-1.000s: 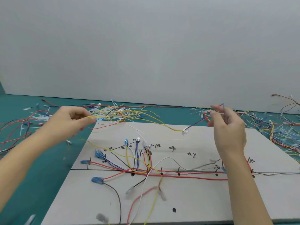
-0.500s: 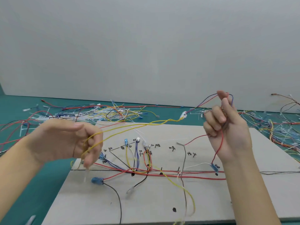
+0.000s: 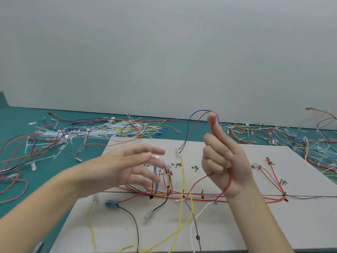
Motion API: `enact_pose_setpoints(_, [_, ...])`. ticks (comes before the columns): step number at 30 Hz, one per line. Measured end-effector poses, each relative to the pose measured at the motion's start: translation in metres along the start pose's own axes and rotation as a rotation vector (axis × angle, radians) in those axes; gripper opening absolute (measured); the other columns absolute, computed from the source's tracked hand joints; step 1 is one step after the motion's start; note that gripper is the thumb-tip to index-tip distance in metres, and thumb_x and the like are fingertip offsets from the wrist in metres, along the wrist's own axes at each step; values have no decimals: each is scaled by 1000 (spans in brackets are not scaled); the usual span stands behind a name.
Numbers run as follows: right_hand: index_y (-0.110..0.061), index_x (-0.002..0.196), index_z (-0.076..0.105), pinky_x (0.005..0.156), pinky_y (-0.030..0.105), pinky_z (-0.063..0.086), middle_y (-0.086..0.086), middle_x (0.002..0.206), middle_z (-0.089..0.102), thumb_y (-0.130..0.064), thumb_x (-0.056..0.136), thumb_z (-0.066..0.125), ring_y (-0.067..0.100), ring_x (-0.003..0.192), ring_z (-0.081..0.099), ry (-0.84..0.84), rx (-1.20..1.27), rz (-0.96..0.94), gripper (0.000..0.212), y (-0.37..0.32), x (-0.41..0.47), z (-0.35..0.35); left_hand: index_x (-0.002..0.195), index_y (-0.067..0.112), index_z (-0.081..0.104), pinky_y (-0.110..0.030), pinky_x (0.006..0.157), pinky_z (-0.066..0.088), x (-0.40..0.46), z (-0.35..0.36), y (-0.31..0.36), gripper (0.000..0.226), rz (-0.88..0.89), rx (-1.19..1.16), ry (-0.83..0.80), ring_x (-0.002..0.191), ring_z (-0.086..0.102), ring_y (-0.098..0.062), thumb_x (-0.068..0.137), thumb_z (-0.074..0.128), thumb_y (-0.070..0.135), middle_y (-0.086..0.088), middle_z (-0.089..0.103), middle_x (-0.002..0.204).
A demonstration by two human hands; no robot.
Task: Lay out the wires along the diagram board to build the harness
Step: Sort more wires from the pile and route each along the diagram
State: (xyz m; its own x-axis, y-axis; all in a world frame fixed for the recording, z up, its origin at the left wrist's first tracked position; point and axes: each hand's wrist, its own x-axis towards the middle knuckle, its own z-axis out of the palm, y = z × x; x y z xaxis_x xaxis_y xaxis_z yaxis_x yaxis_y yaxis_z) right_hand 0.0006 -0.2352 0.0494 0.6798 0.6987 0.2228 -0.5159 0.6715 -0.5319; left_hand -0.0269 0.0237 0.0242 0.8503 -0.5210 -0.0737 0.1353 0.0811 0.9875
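Observation:
The grey diagram board lies in front of me with red, yellow, black and white wires laid along its drawn lines. My right hand is raised above the board, fingers curled round a red and blue wire pair that loops over my index finger. That pair hangs down to a white connector, from which a yellow wire drops to the board's near edge. My left hand hovers blurred over the board's left part, fingers spread, holding nothing. A blue connector lies below it.
Loose wires and white cable ties are heaped on the green table behind and left of the board. Another tangle of coloured wires lies at the right. A grey wall rises behind the table.
My left hand has let go of the yellow wire and opened, moving right over the board. The yellow wire now hangs from the connector. My right hand has lifted slightly, still holding the red and blue pair.

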Motion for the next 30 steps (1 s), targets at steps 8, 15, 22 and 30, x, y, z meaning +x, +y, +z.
enact_pose_setpoints(8, [-14, 116, 65, 37, 15, 27, -2, 57, 31, -19, 100, 48, 7, 41, 25, -213, -211, 90, 24, 23, 10, 5, 99, 21, 74, -20, 46, 43, 5, 32, -4, 25, -2, -37, 145, 55, 58, -14, 83, 62, 36, -6, 72, 95])
enact_pose_setpoints(15, [-20, 106, 74, 38, 17, 31, -6, 50, 47, -36, 94, 47, 8, 39, 34, 93, -614, -11, 34, 6, 8, -4, 76, 16, 74, -14, 36, 33, -7, -1, 15, 47, 39, 16, 174, 40, 36, -4, 50, 90, 52, 3, 48, 53])
enact_pose_setpoints(22, [-10, 95, 75, 47, 22, 41, 4, 56, 56, -38, 88, 58, 14, 48, 49, 344, -1120, -14, 33, -1, 6, -10, 68, 11, 73, -14, 40, 35, -18, -24, 27, 51, 81, 111, 253, 43, 38, -7, 39, 94, 47, 0, 45, 50])
enact_pose_setpoints(30, [-15, 82, 77, 39, 18, 28, -3, 39, 40, -30, 71, 77, 11, 33, 34, 420, -1246, -100, 19, -12, -1, -7, 54, 13, 66, -13, 35, 29, -16, -26, 32, 50, 103, 46, 311, 40, 29, -3, 26, 95, 43, 7, 30, 50])
